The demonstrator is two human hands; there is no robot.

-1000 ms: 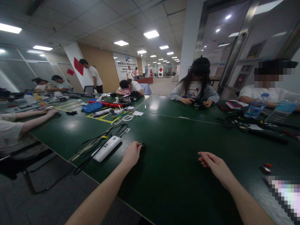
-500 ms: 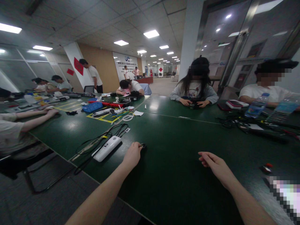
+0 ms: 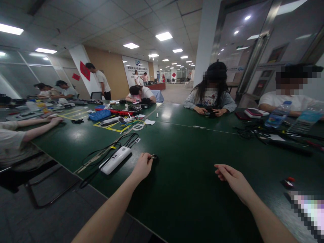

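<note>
My left hand (image 3: 143, 166) pinches a small dark object with a shiny part (image 3: 154, 157) at the table's middle; its exact kind is too small to tell. To the left of that hand lies a white power bank (image 3: 115, 160) marked "2", with black cables (image 3: 95, 158) around and over it. My right hand (image 3: 229, 173) is at the right, just above the green table (image 3: 187, 189), its fingers curled together and thumb pressed near them. Whether anything is between those fingers is hidden.
Beyond are a blue basket (image 3: 99, 115), a coil of white cable (image 3: 138, 127) and paper. Bottles (image 3: 277, 114) and black cables lie at the right, with a small red-and-dark object (image 3: 289, 182) nearer. People sit around the table.
</note>
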